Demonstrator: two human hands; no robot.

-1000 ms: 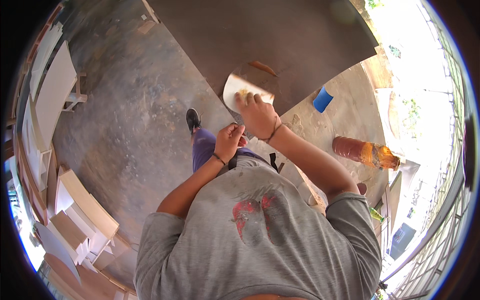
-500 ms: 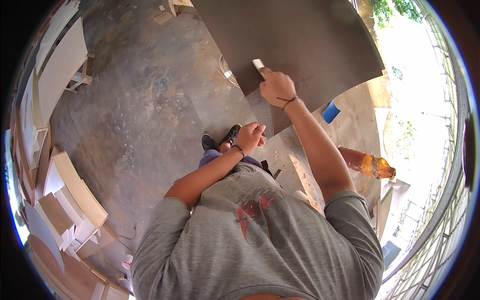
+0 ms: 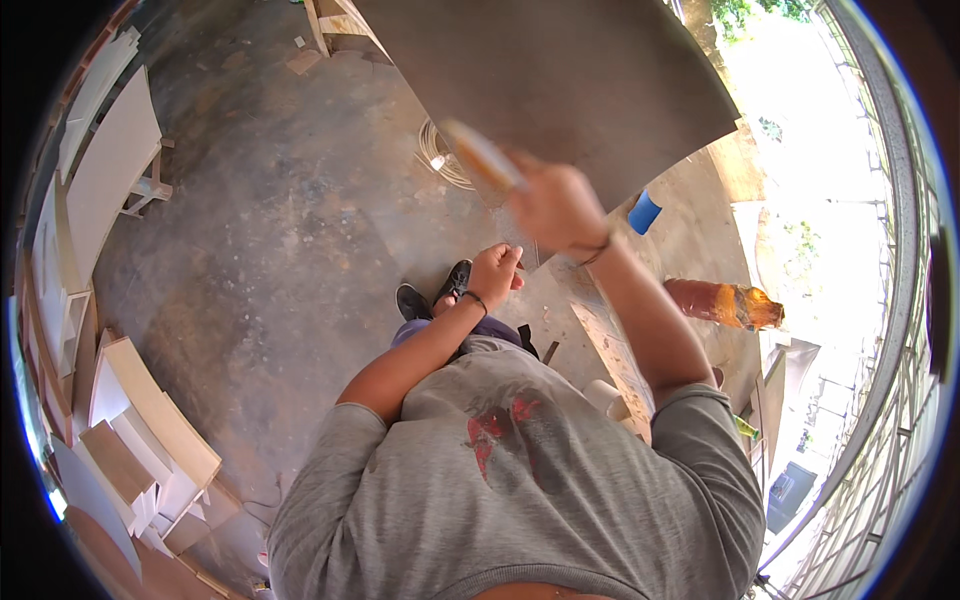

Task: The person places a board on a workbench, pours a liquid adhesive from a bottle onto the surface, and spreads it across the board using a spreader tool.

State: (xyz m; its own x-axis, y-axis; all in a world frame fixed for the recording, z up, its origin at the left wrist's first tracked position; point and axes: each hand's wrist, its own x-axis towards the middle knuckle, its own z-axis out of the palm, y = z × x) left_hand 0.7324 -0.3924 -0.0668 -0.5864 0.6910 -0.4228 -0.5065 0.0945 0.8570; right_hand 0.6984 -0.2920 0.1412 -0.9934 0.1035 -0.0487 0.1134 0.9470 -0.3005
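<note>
A large dark brown sheet (image 3: 560, 80) with a smooth face spreads out in front of me. Over its near corner, my right hand (image 3: 562, 207) is closed around a slim flat tool (image 3: 483, 156), pale with an orange-brown edge. Motion smears the tool, so I cannot tell its exact kind or whether it touches the sheet. My left hand (image 3: 495, 273) hovers before my waist, its fingers curled in. What those fingers hold, if anything, is hidden. A blue curved piece (image 3: 644, 213) lies just right of the sheet's near edge.
Beyond my right forearm is a reddish-brown and yellow bottle-like container (image 3: 725, 303). A coil of pale cable (image 3: 440, 165) lies on the concrete floor (image 3: 270, 220) left of the sheet. White panels (image 3: 115, 170) and box-like boards (image 3: 160, 400) line the left side. A grille (image 3: 890, 400) bounds the right.
My right hand has come nearer to me with the tool, which now points farther left. My left hand has hardly moved. The whole view has shifted slightly.
</note>
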